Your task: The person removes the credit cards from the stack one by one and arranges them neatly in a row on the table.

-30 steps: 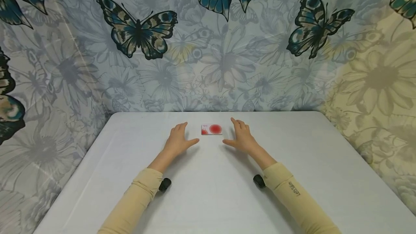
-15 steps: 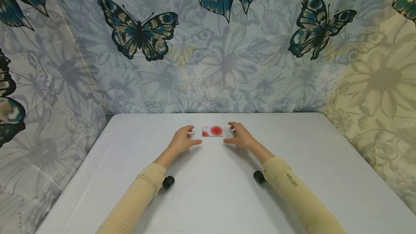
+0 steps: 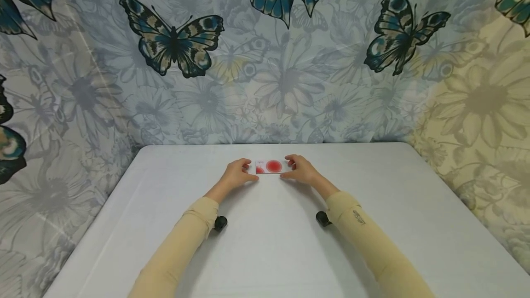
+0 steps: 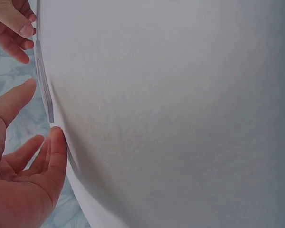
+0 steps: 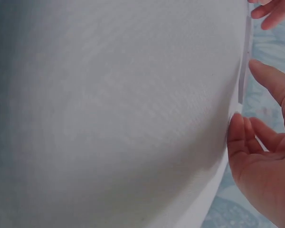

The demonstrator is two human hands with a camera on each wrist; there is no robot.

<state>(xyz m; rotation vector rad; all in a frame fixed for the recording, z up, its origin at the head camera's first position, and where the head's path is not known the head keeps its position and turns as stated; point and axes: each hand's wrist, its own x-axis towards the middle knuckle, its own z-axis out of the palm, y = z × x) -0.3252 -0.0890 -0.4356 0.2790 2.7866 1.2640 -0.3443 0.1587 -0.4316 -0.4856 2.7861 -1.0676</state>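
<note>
The left hand [image 3: 236, 176] has its grip at the left short end of a small white card [image 3: 270, 166] printed with red circles: the thumb lies along the near edge by the near-left corner and the fingers curl to the far-left corner, so the grip is closing on the card's end, though the head view is too small to show whether it truly pinches. The right hand [image 3: 303, 172] mirrors it at the card's right end, thumb at the near-right corner, fingers bent over the far-right corner, touching or just beside it. From the left wrist view the card is seen edge-on, a thin strip, with the left hand's thumb [image 4: 20, 97] and fingers spread loosely around it.

The card lies flat on the white table [image 3: 265, 243], toward its far side and midway across. Beige sleeves [image 3: 174, 252] run back from the card. Beyond the card hangs a butterfly-patterned cloth [image 3: 265, 59].
</note>
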